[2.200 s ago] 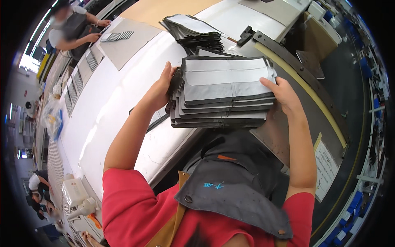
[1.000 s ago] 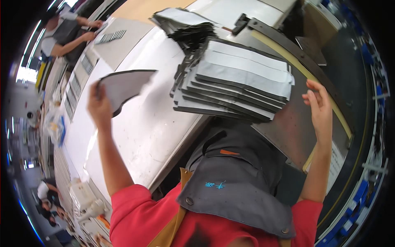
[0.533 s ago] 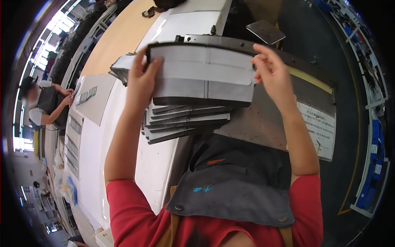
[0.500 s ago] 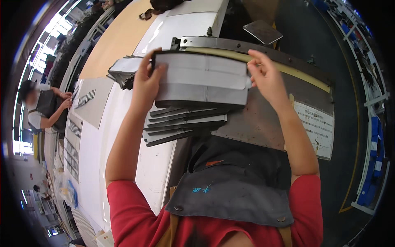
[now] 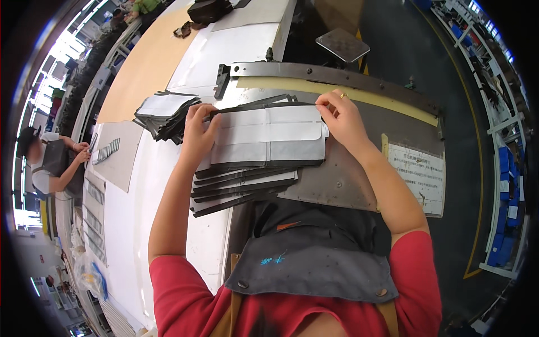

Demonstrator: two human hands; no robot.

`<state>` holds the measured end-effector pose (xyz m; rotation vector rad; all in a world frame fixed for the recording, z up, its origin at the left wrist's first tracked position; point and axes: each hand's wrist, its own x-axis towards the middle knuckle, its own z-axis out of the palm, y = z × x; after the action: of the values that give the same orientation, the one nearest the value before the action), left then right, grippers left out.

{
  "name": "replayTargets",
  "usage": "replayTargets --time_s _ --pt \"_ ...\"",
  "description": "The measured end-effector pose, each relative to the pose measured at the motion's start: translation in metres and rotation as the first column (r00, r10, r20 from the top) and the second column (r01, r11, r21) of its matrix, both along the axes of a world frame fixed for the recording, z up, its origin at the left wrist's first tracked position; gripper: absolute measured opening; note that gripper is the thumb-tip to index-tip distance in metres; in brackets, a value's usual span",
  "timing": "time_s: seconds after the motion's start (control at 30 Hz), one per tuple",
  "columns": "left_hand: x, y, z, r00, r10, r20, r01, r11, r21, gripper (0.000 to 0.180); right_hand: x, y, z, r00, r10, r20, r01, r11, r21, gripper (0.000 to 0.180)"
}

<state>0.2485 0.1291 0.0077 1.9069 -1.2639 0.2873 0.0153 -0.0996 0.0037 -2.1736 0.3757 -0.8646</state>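
- Fingers of the left hand (image 5: 197,130) are curled over the left edge of the top grey-and-white flat fabric panel (image 5: 269,137), thumb underneath, pinching it.
- Fingertips of the right hand (image 5: 341,118) are bunched together and nip the panel's upper right corner, a ring showing on one finger.
- Both wrists are bent downward, and both bare forearms run back from the panel toward the lower edge, elbows spread wide, into red short sleeves (image 5: 185,292).
- That top panel lies on a fanned stack of dark grey fabric pieces (image 5: 241,188), which rests on the edge of the white worktable (image 5: 140,224) and a grey metal plate (image 5: 342,180).
- Just beyond the hands, a curved metal bar with bolts (image 5: 337,76) crosses above a yellowish strip.
- Another pile of similar grey pieces (image 5: 164,115) sits to the left, near the left hand.
- Far left, another person in a grey apron (image 5: 53,165) works at the same table.
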Motion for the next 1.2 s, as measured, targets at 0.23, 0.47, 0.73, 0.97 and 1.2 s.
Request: replayTargets --time_s 0.23,0.47,0.73,0.97,1.2 --pt "-0.012 -0.025 0.038 0.862 0.009 -0.506 0.017 0.999 0.047 0.016 -0.011 0.003 0.014 0.990 -0.091 0.109 0.051 0.945 0.324 0.008" --pt "-0.012 -0.086 0.049 0.832 -0.170 -0.529 0.181 0.983 -0.031 0.016 -0.024 -0.034 0.007 0.992 -0.086 -0.093 0.106 0.968 0.226 0.026" --pt "-0.030 -0.093 0.040 0.798 -0.265 -0.541 0.314 0.949 -0.001 0.034 -0.050 -0.033 0.032 0.985 -0.035 -0.168 0.070 0.975 0.209 0.016" --pt "-0.047 -0.069 0.034 0.562 -0.314 -0.765 0.683 0.698 0.215 0.055 -0.120 -0.052 0.026 0.993 -0.102 0.060 0.027 0.689 0.724 0.020" --pt "-0.084 -0.090 0.076 0.578 -0.560 -0.594 0.815 0.443 0.374 0.033 -0.083 -0.101 0.044 0.986 0.011 -0.169 0.078 0.858 0.508 0.023"
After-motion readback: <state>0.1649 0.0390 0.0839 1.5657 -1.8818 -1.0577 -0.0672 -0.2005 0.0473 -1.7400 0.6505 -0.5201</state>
